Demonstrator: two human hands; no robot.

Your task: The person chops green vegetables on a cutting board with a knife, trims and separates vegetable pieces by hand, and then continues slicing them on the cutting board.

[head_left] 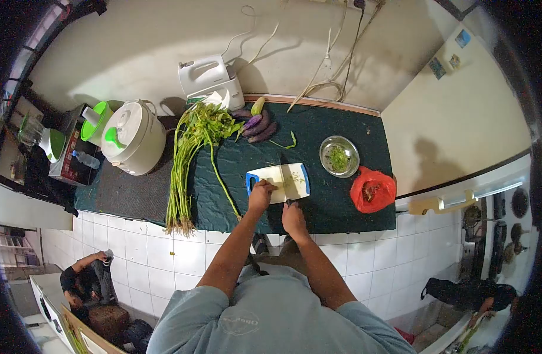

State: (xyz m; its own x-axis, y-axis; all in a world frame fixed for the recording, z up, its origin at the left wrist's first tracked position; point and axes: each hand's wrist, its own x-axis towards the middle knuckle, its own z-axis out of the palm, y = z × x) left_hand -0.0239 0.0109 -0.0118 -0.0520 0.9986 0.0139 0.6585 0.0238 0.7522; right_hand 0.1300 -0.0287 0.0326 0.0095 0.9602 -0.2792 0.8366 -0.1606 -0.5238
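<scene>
My right hand [293, 220] is wrapped round the handle of a knife [284, 180], its blade lying across a white cutting board [263, 175] with blue ends. On the board's left part, my left hand [261, 196] has its fingers curled and pressed down; what they hold, if anything, is too small to make out. Small chopped green pieces [294, 177] lie to the right of the blade. Beyond the board to the right stands a metal bowl [325, 153] with chopped greens [339, 158] in it. One long green stem [221, 177] lies left of my left hand.
A bundle of leafy stems [187, 171] lies on the dark green cloth [342, 218], left of several purple eggplants [263, 127]. An open red plastic bag [361, 203] sits at the right. A rice cooker [142, 147] and hand mixer [203, 74] stand behind. Two people are nearby.
</scene>
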